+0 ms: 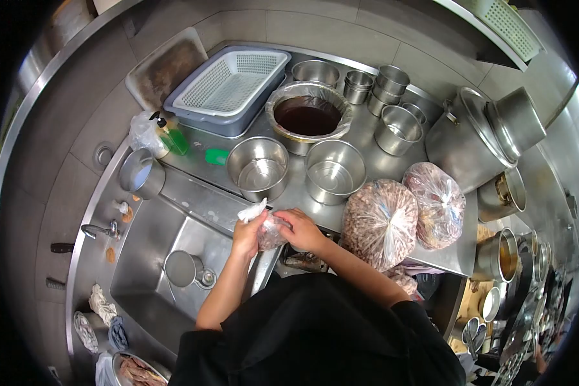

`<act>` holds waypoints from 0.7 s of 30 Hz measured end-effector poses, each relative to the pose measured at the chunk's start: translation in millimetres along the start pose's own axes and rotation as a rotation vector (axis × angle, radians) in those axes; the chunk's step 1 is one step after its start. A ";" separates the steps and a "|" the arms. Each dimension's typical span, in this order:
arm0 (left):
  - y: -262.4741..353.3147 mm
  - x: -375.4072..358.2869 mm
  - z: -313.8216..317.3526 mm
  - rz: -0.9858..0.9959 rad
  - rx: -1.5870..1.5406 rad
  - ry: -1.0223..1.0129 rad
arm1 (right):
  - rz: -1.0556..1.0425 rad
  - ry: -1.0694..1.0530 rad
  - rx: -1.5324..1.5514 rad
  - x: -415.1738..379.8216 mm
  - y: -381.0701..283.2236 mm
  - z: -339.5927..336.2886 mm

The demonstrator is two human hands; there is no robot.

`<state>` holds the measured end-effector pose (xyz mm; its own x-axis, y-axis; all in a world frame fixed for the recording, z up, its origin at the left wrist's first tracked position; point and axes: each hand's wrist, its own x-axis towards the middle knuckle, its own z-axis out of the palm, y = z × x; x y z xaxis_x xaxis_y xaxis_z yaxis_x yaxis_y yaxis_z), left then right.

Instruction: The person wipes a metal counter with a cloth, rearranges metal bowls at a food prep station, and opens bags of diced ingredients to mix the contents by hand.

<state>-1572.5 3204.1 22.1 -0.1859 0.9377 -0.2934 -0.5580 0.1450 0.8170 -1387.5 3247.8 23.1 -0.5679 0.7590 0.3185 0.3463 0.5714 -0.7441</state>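
Observation:
My left hand (247, 235) is closed around the gathered white top of a small clear plastic bag (270, 235), whose contents look pinkish. At the bag's right side, my right hand (298, 230) has its fingers bent against the plastic. Both hands are over the front edge of the steel counter. Just beyond them stand two empty steel pots, a left one (258, 168) and a right one (335, 172). To the right, two large knotted bags of meat pieces, one nearer (379, 225) and one farther (435, 204), rest on the counter.
A steel sink (141, 257) with a small pot (183, 269) lies at the left. Behind are a lined pot of dark liquid (307, 117), a white basket (231, 80) and stacked steel pots (390, 82). A large lidded pot (463, 138) stands at the right.

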 end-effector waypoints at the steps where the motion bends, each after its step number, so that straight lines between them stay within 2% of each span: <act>1: 1.9 -1.2 0.1 0.000 0.004 -0.006 | -0.010 -0.006 0.029 1.9 0.2 -1.6; 2: 4.1 -2.2 0.0 0.011 0.021 0.004 | -0.010 0.000 0.028 3.2 0.1 -3.3; 4: 13.5 -7.4 5.4 0.022 0.041 0.014 | 0.263 -0.066 0.306 5.0 -7.1 -10.0; 7: 21.6 -7.1 10.3 0.097 0.201 -0.008 | 0.297 -0.137 0.321 0.1 -17.7 -20.1; 8: 22.1 -4.9 9.3 0.189 0.339 -0.050 | 0.303 -0.146 0.327 -0.3 -15.5 -21.9; 10: 23.6 -4.9 8.8 0.330 0.605 -0.054 | 0.257 -0.119 0.085 7.5 -10.2 -29.6; 13: 33.6 -15.2 9.4 0.208 0.737 -0.048 | 0.238 -0.050 -0.029 25.1 -13.8 -41.1; 15: 33.1 -16.5 9.7 0.212 0.779 -0.049 | 0.063 0.144 -0.197 37.1 -17.0 -42.9; 16: 26.8 -11.8 6.2 0.155 0.649 -0.021 | 0.064 0.137 -0.187 38.1 -14.7 -38.8; 18: 19.8 -4.9 2.3 0.076 0.434 0.028 | 0.057 0.338 -0.139 40.9 -12.1 -34.5; 19: 17.9 -2.5 2.4 0.078 0.431 0.034 | 0.053 0.333 -0.137 38.1 -12.4 -34.7; 21: 12.9 -0.7 2.4 0.045 0.095 0.065 | 0.201 0.230 0.042 21.8 -15.8 -33.1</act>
<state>-1577.7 3206.0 34.1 -0.2630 0.9220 -0.2843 -0.4690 0.1353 0.8728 -1380.6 3265.6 61.2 -0.3053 0.9092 0.2832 0.4011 0.3925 -0.8277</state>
